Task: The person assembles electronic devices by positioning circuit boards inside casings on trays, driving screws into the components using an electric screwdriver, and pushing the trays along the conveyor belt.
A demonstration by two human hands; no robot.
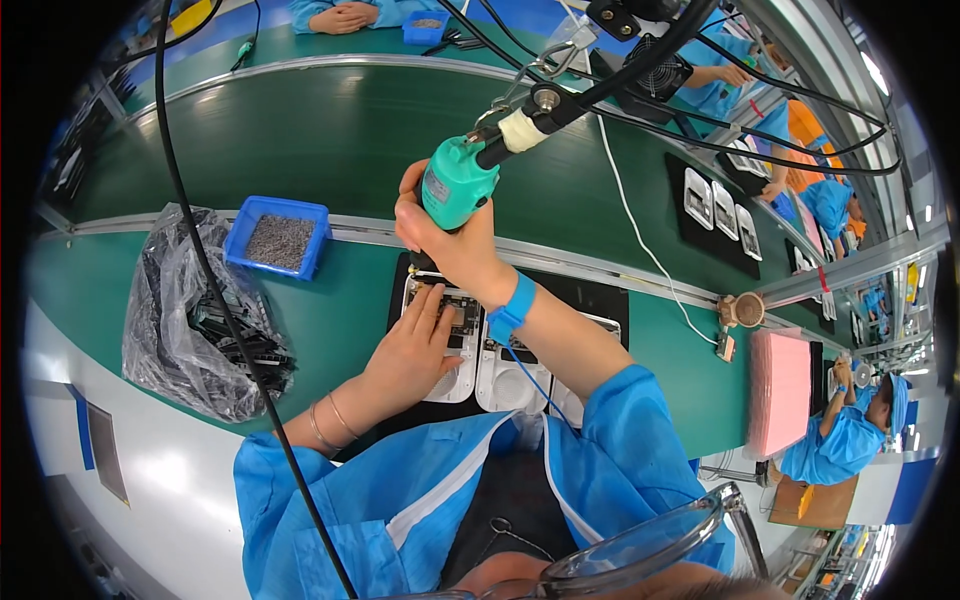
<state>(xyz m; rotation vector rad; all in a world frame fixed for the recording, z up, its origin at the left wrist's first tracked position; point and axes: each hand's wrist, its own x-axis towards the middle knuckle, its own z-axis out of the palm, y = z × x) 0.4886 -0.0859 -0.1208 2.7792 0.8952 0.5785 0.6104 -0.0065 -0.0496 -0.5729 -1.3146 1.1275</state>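
My right hand (pixel 455 245) is wrapped round a green electric screwdriver (pixel 460 190), which hangs from a black arm and points down at the far edge of a white plastic housing (pixel 452 385). The screwdriver's tip is hard to make out behind my hand. Fingers stretched, my left hand (pixel 410 345) lies on the circuit board (pixel 463 315) inside that housing. A second white housing (pixel 510 390) sits beside it on the right, partly under my right forearm. Both rest on a black mat (pixel 590 290). A blue wrist strap (pixel 512 308) with a cord circles my right wrist.
To the left lie a blue tray (pixel 322 235) of small screws and a clear plastic bag (pixel 165 320) of black parts. Pink sheets (pixel 780 390) are stacked at right. Beyond runs a green conveyor (pixel 300 130), bearing white housings (pixel 725 210). Black cables hang across; co-workers sit around.
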